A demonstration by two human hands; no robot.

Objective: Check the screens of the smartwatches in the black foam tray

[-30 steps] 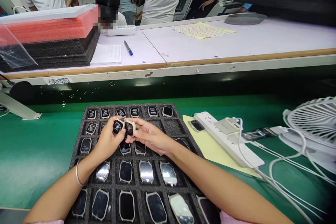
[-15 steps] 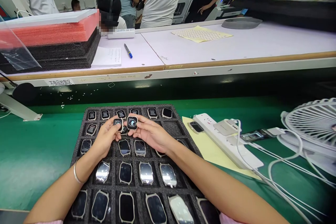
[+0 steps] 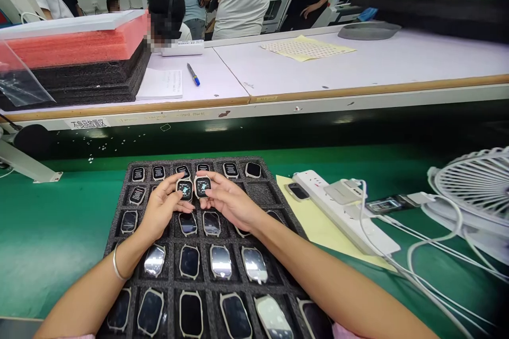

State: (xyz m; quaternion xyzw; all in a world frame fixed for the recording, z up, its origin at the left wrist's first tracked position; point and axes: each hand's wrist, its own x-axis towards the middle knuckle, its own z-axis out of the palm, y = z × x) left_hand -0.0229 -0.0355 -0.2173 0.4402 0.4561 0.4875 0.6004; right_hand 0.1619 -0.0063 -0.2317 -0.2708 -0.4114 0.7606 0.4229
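Note:
A black foam tray point(image 3: 262, 193) lies on the green mat and holds several watch bodies in its pockets. My left hand point(image 3: 161, 212) pinches one watch body point(image 3: 184, 189) with a lit screen. My right hand point(image 3: 230, 202) pinches a second watch body point(image 3: 202, 186), also lit. Both watch bodies are held side by side, faces up, just above the tray's second row. A bangle sits on my left wrist.
A white power strip point(image 3: 342, 212) with plugs and cables lies right of the tray on a yellow sheet point(image 3: 318, 228). A white fan point(image 3: 477, 190) stands far right. Behind is a raised bench with stacked foam point(image 3: 79, 63), a pen point(image 3: 193, 74) and several people.
Both hands have turned the two watch bodies from tilted toward each other to lying face up side by side. Their screens now show lit. The hands stayed over the same spot.

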